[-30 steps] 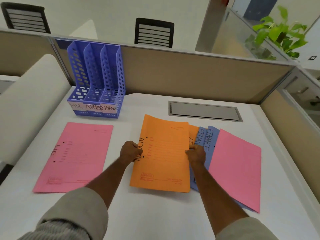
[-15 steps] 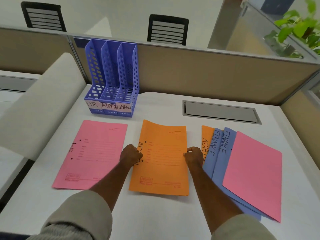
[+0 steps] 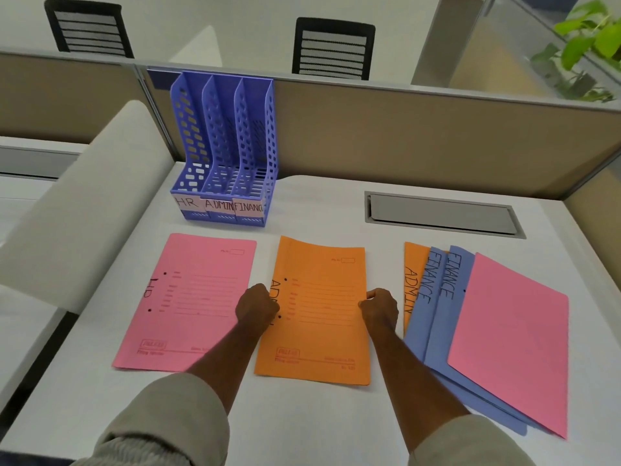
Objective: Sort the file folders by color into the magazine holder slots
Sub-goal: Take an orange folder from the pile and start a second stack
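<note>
An orange ADMIN folder (image 3: 319, 311) lies flat on the white desk in the middle. My left hand (image 3: 257, 309) grips its left edge and my right hand (image 3: 379, 307) pinches its right edge. A pink HR folder (image 3: 191, 297) lies to its left. On the right a fanned pile holds another orange ADMIN folder (image 3: 410, 284), two blue FINANCE folders (image 3: 437, 317) and a pink folder (image 3: 510, 338) on top. The blue three-slot magazine holder (image 3: 223, 153), labelled HR, ADMIN, FINANCE, stands at the back left with nothing in its slots.
A grey cable hatch (image 3: 440, 216) is set into the desk at the back right. A tan partition (image 3: 403, 136) closes the desk's far side. A white panel (image 3: 84, 203) leans at the left edge. Two black chairs and a green plant (image 3: 591, 31) stand beyond.
Both hands slid the orange ADMIN folder left off the fanned pile and laid it flat beside the pink HR folder. The pile on the right stayed put.
</note>
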Available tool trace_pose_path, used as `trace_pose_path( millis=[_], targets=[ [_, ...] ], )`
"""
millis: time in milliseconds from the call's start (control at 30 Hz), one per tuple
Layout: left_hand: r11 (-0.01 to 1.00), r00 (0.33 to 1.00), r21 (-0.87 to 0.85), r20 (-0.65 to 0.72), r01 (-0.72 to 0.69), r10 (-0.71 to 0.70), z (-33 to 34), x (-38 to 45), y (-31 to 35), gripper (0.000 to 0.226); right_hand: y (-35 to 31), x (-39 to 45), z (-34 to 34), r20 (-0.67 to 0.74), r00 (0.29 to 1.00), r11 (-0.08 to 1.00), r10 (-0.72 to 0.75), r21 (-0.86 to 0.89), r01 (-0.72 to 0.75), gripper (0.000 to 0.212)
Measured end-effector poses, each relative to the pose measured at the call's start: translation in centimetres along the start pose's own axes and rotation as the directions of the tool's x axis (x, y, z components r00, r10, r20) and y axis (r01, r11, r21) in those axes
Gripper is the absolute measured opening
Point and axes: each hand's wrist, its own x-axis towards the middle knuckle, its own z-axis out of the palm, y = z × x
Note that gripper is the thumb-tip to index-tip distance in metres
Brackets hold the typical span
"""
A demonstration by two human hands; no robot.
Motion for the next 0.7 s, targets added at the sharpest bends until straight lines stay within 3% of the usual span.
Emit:
trace_pose_path(
  millis=[233, 500, 700],
  targets=[
    [0.991, 0.999, 0.123, -0.007, -0.051, 0.052, 0.4, 0.4, -0.5, 0.016, 0.4, -0.3, 0.0, 0.003, 1.000, 0.999, -0.013, -0.052, 0.013, 0.007],
    [0.981, 0.992, 0.158, -0.036, -0.111, 0.118, 0.3, 0.1, 0.1, 0.034, 0.8, -0.8, 0.0, -0.001, 0.994, 0.969, -0.105, -0.225, 0.102, 0.015],
    [0.939, 0.949, 0.244, -0.142, -0.243, 0.282, 1.6, -0.6, 0.8, 0.043, 1.5, -0.5, -1.1, -0.012, 0.982, 0.950, -0.189, -0.255, 0.180, 0.035]
  ],
)
